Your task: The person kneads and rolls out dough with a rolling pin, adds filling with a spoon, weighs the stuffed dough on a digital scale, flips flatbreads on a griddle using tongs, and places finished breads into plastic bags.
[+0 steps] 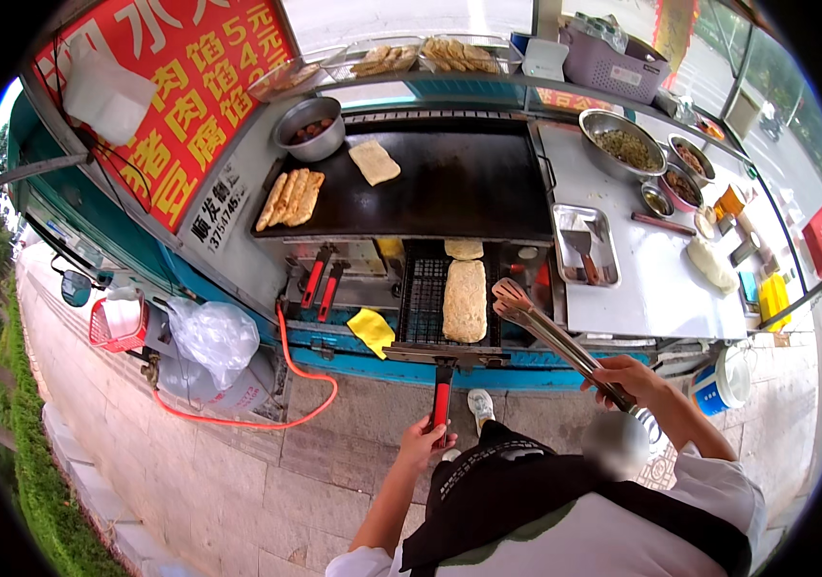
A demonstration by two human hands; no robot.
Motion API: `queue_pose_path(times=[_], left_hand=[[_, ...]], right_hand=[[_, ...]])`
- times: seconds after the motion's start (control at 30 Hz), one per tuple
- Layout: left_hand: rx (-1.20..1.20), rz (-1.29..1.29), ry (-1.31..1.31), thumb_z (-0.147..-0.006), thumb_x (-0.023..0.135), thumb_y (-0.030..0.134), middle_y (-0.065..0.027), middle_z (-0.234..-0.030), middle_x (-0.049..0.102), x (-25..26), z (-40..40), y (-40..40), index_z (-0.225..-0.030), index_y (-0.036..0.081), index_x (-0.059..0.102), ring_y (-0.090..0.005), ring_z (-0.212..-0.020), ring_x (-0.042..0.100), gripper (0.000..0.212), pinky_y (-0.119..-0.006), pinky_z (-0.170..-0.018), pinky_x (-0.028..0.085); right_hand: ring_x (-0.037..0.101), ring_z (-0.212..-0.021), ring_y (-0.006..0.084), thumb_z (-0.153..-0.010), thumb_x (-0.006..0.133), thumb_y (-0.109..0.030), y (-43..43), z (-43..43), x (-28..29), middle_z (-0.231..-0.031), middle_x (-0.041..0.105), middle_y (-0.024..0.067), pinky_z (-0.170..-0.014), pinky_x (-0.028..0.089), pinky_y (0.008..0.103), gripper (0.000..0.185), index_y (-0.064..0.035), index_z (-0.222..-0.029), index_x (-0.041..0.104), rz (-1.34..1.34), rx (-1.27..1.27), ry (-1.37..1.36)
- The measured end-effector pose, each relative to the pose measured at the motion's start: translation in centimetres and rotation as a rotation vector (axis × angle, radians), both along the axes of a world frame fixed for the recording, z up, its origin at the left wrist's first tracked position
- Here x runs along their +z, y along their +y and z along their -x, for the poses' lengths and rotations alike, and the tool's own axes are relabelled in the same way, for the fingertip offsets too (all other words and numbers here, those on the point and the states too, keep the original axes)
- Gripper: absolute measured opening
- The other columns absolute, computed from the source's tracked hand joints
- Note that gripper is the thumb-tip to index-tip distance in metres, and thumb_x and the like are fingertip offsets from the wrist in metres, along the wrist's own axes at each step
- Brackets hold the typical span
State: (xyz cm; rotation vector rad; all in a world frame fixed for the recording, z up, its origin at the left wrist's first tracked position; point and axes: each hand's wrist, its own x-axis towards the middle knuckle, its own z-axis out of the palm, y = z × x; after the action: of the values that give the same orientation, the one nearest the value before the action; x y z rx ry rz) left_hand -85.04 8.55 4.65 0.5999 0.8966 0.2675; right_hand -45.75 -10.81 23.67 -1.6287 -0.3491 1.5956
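My left hand [425, 440] grips the red-and-black handle of a wire grill rack [427, 306], which is pulled out from beneath the griddle [454, 173]. On the rack lies a browned oblong flatbread [465, 301], with another flatbread [463, 249] behind it, partly under the griddle's edge. Metal tongs [562, 342] are in my right hand [624, 382]; their slotted tips are just right of the nearer flatbread and do not touch it. A pale square flatbread [375, 162] and several browned ones [290, 197] lie on the griddle.
A metal pot [309, 128] stands at the griddle's back left. At right, a steel tray [587, 245] holds a scraper, near bowls of filling [622, 144] and a dough lump [712, 265]. Two more red handles [323, 288] jut out below. An orange hose [238, 424] crosses the ground.
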Motion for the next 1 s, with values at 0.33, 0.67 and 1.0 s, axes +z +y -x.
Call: queue_pose_path(times=[0.33, 0.67, 1.0], left_hand=[[0.04, -0.028, -0.063, -0.103, 0.066, 0.01, -0.007, -0.115, 0.068, -3.1, -14.3, 12.4, -0.139, 0.005, 0.058, -0.026, -0.095, 0.075, 0.038, -0.039, -0.082, 0.067], [0.001, 0.041, -0.04, -0.103, 0.065, 0.007, -0.0096, -0.125, 0.066, -4.4, -21.1, 20.0, -0.143, 0.004, 0.056, -0.0299, -0.104, 0.074, 0.041, -0.042, -0.085, 0.067], [-0.595, -0.217, 0.14, -0.099, 0.07, 0.049, 0.0012, -0.125, 0.068, -2.6, -18.2, 24.0, -0.155, 0.01, 0.049, -0.0116, -0.107, 0.063, 0.072, -0.037, -0.089, 0.051]], right_hand=[[0.065, -0.068, 0.0124, -0.106, 0.059, -0.022, 11.6, -9.7, -2.4, -0.097, 0.073, 0.0106, -0.053, 0.053, 0.0258, 0.032, 0.004, -0.123, 0.067, -0.127, 0.066, -0.026], [0.064, -0.068, 0.011, -0.107, 0.06, -0.023, 18.7, -15.6, -4.0, -0.1, 0.075, 0.0089, -0.055, 0.053, 0.0247, 0.035, 0.0015, -0.132, 0.064, -0.127, 0.146, 0.029], [0.063, -0.064, 0.0111, -0.11, 0.054, -0.023, 32.6, -12.1, -8.6, -0.1, 0.076, 0.0109, -0.052, 0.053, 0.0265, 0.026, -0.0025, -0.123, 0.064, -0.089, 0.093, -0.105]])
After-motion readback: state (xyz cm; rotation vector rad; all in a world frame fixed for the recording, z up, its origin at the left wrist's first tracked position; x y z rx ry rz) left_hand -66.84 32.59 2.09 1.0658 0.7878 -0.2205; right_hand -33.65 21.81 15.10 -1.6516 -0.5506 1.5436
